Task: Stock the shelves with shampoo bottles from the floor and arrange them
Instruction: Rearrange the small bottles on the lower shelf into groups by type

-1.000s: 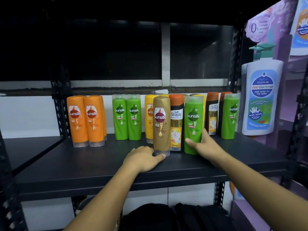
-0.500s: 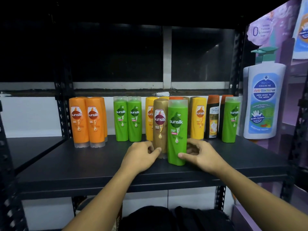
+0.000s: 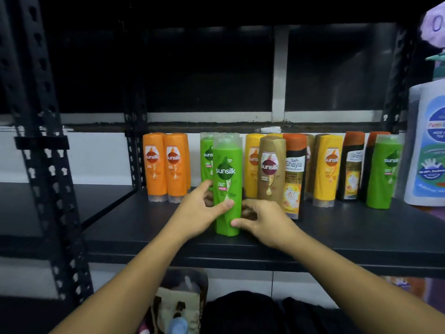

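A green Sunsilk bottle (image 3: 227, 179) stands upright near the front of the black shelf (image 3: 349, 232). My left hand (image 3: 199, 213) grips its lower left side, thumb across the front. My right hand (image 3: 262, 220) holds its base from the right, thumb on the front. Behind it stands a row: two orange bottles (image 3: 166, 165), green bottles (image 3: 206, 160), a yellow bottle (image 3: 251, 165), a gold-brown Sunsilk bottle (image 3: 271, 169), a dark Shayla bottle (image 3: 293, 174), another yellow bottle (image 3: 327, 169), more dark bottles (image 3: 352, 165) and a green bottle (image 3: 384, 172).
A large white pump bottle (image 3: 426, 145) stands at the shelf's right end. Black perforated uprights (image 3: 48, 165) rise at the left beside a lower side shelf (image 3: 48, 208). Below the shelf sits a bag (image 3: 178, 307) with items in it.
The green bottle has slid left, from beside the gold-brown bottle to in front of the green pair. My left hand left the gold-brown bottle and now grips the green one. The view shifted left.
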